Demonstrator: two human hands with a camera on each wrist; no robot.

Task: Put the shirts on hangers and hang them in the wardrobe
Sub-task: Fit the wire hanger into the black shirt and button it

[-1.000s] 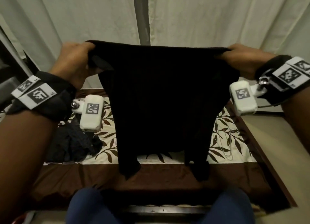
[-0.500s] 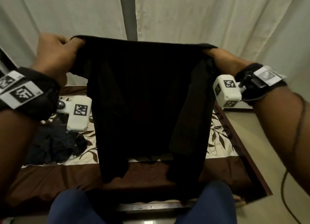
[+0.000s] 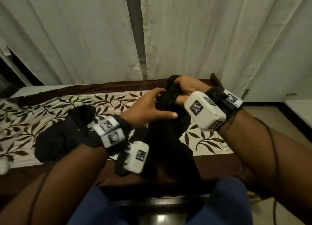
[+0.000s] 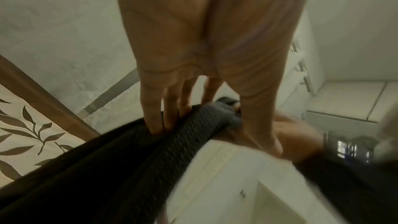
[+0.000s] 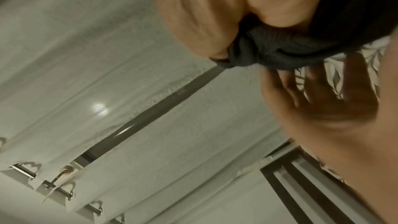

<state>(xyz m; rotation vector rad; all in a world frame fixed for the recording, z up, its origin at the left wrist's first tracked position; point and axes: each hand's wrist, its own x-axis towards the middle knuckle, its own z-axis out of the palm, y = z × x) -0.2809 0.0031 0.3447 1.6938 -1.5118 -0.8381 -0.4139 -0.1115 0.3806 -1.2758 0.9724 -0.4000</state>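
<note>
The black shirt [image 3: 162, 140] hangs bunched over the bed's front edge, its top gathered in my right hand [image 3: 185, 88], whose fingers curl round the fabric. The right wrist view shows that same knot of cloth [image 5: 280, 52] squeezed in the fist [image 5: 215, 23]. My left hand [image 3: 152, 105] is right beside it with fingers and thumb straight, fingertips [image 4: 157, 125] pressing on the rolled fabric [image 4: 129, 159]. A second dark garment [image 3: 64, 137] lies crumpled on the bed to the left. No hanger can be made out with certainty.
The bed [image 3: 42, 110] has a leaf-patterned cover with a brown border. Pale curtains [image 3: 67, 39] hang behind it. A thin wire loop [image 3: 222, 143] lies on the bed at the right. White doors with metal handles [image 5: 23, 171] show in the right wrist view. Floor [image 3: 270, 123] runs along the right.
The shirt was held up spread wide between both hands. Now the hands have dropped and come together, the shirt is bunched in my right hand, and my left hand has let go of its corner.
</note>
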